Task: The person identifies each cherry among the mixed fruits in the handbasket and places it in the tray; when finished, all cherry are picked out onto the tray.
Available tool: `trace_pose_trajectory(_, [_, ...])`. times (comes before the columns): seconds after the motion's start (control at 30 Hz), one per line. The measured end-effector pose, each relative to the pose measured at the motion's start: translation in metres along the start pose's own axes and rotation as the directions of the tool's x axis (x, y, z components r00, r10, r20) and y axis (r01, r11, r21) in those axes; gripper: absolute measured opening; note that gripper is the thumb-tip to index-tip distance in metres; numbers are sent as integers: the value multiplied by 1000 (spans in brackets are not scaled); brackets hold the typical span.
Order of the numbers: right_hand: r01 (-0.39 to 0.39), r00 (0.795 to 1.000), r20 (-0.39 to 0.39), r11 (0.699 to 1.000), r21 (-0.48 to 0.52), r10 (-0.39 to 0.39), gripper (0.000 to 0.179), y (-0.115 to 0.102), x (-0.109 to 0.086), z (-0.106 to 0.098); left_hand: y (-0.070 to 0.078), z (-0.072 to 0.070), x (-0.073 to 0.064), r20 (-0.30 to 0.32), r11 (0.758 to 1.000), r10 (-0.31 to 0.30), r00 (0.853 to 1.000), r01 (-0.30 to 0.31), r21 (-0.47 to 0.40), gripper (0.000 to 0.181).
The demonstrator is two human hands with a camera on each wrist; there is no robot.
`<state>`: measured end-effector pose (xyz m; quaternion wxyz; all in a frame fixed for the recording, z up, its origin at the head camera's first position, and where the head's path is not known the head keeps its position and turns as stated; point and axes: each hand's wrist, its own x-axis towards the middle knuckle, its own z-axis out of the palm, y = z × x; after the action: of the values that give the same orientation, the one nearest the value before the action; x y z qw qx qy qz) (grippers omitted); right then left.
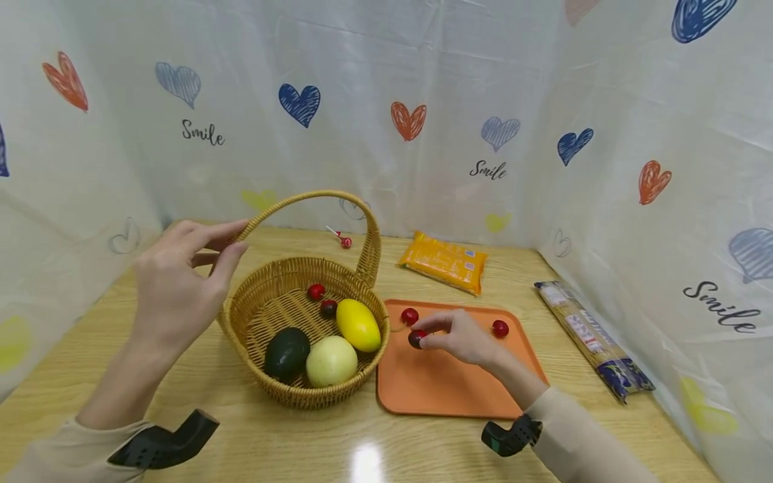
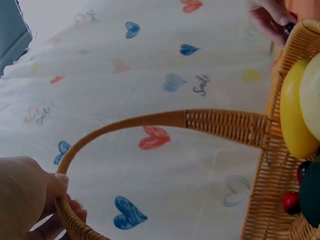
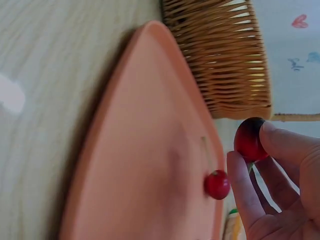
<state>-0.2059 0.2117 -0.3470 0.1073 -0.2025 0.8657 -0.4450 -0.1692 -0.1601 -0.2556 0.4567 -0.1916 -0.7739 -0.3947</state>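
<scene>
My left hand (image 1: 184, 282) grips the arched handle of a wicker basket (image 1: 302, 399), pinching it between thumb and fingers. In the basket lie a yellow mango-like fruit (image 1: 358, 325), a pale green round fruit (image 1: 331, 361), a dark green avocado-like fruit (image 1: 286, 355) and two cherries (image 1: 316, 292). My right hand (image 1: 459, 339) pinches a dark red cherry (image 3: 249, 140) between thumb and fingertips, above the orange tray (image 1: 435, 389) just right of the basket. A red cherry (image 1: 409, 316) with a stem lies near the tray's left back corner, another cherry (image 1: 500, 329) at its right side.
Behind the tray lies an orange packet (image 1: 443, 261). A long noodle-like package (image 1: 592, 339) lies along the right side, and a red lollipop (image 1: 345, 241) is behind the basket. Curtains (image 1: 362, 60) printed with hearts enclose the wooden table (image 1: 290, 443) at the back and sides.
</scene>
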Motion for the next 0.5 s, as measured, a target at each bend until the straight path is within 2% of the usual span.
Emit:
trace_pose_trajectory(0.1, [16,1000,8,999,-52,-15,27,10,-3,4,0,1,0,0,1000,-5,1000,5,-6,26])
trace_pose_trajectory(0.5, [26,998,57,996,-84,-22,19,25,-5,21,0,0,0,-5,1000,0,1000,0,7,26])
